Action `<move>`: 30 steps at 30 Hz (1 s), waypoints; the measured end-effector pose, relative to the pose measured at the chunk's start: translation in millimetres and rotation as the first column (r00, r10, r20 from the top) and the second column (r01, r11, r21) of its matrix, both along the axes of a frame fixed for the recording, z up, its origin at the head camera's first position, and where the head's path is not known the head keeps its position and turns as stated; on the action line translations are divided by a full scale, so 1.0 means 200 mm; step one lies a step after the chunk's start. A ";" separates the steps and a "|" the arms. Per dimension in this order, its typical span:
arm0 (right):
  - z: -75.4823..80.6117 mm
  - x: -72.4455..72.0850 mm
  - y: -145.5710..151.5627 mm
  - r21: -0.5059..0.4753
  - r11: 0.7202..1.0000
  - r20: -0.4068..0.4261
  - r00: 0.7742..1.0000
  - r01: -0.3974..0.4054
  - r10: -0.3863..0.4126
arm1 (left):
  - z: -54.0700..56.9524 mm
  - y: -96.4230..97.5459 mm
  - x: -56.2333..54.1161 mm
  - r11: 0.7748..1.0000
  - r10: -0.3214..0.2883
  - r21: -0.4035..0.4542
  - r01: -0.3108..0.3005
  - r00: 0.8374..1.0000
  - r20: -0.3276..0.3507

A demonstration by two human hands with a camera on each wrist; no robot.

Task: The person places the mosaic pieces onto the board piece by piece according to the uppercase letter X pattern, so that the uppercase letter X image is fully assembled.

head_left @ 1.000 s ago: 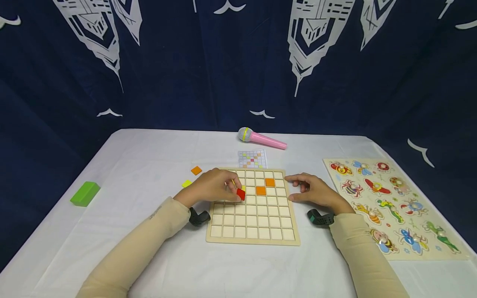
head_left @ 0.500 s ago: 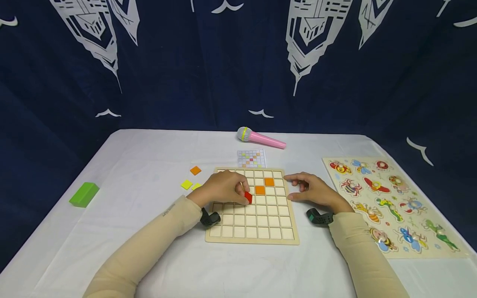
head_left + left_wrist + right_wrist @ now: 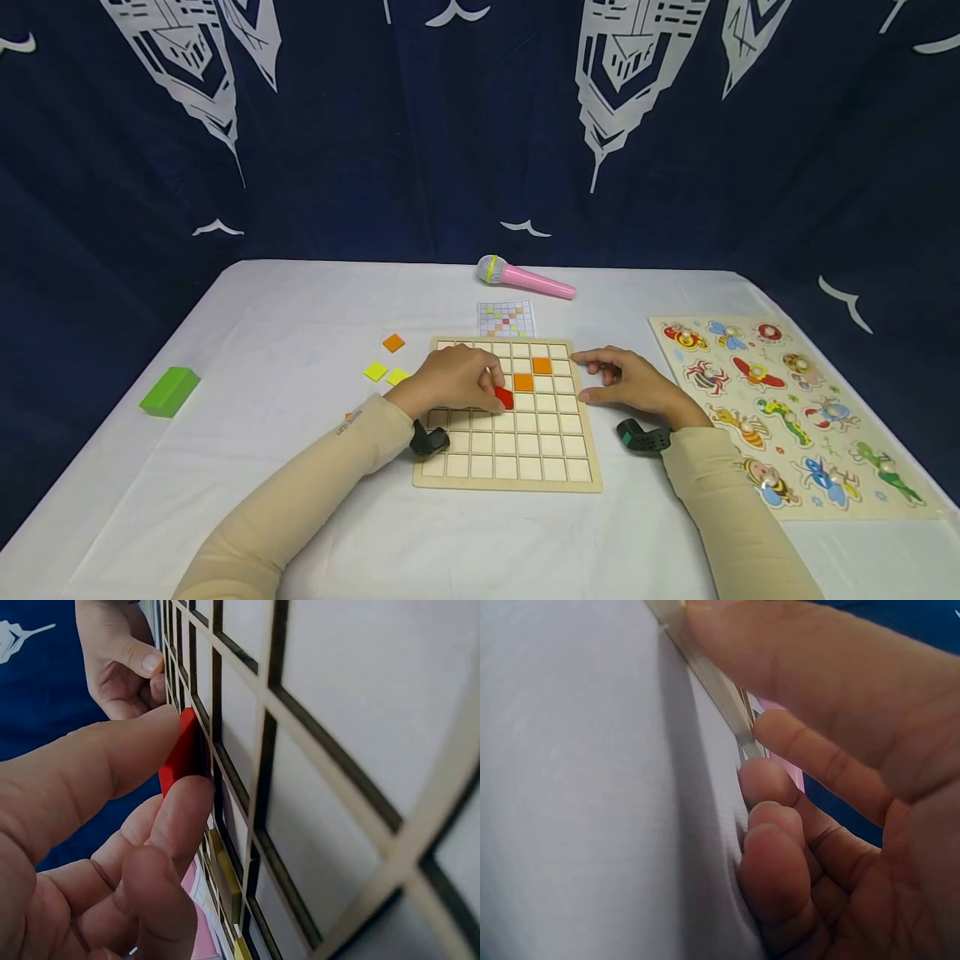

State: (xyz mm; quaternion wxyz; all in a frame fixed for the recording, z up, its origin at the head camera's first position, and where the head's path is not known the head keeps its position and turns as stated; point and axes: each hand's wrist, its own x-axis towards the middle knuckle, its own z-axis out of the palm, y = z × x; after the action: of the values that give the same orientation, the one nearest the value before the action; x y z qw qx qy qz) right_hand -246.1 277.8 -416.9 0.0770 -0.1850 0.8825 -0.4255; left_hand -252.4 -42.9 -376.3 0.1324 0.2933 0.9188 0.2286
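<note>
Between the thumb and a finger of my left hand is a small red square tile. In the left wrist view the red tile stands tilted against the grid of the wooden board. Two orange tiles lie in cells near the board's upper right. Yellow tiles sit in cells beyond my left fingers, mostly hidden from the head view. My right hand touches the board's right edge with thumb and fingertip, its other fingers loosely bent.
Loose yellow tiles and an orange tile lie left of the board. Behind it are a printed grid card and a pink toy microphone. A green block lies far left, an insect puzzle board right.
My left hand has carried the red tile a short way right over the board and brought it flatter against a cell. My right hand keeps its place at the edge.
</note>
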 end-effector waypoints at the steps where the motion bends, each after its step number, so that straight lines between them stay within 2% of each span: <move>1: 0.00 0.00 0.00 -0.001 1.000 0.000 1.000 0.000 0.000 | 0.00 0.00 0.00 1.000 0.001 -0.005 -0.001 1.000 0.000; 11: 0.00 0.00 0.00 -0.016 1.000 0.007 1.000 -0.002 0.002 | -0.02 0.02 -0.01 0.999 0.000 -0.049 -0.001 0.999 -0.032; 17: 0.00 0.00 0.00 -0.020 1.000 0.017 1.000 0.000 0.001 | -0.01 0.01 0.01 0.998 -0.004 -0.060 0.003 1.000 -0.028; 26: -0.01 0.00 0.00 -0.027 1.000 0.015 1.000 -0.004 0.004 | -0.01 -0.02 0.03 0.999 -0.001 -0.033 0.001 1.000 -0.001; 30: -0.01 0.00 0.01 -0.034 0.999 0.011 1.000 -0.009 0.010 | -0.01 -0.06 0.04 1.000 0.004 -0.009 -0.004 1.000 -0.021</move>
State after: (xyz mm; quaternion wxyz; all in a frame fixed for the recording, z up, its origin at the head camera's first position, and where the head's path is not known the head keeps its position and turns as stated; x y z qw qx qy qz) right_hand -246.8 279.1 -419.5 0.0809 -0.1881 0.8738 -0.4412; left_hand -244.6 -54.4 -377.5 0.1238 0.2933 0.9217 0.2216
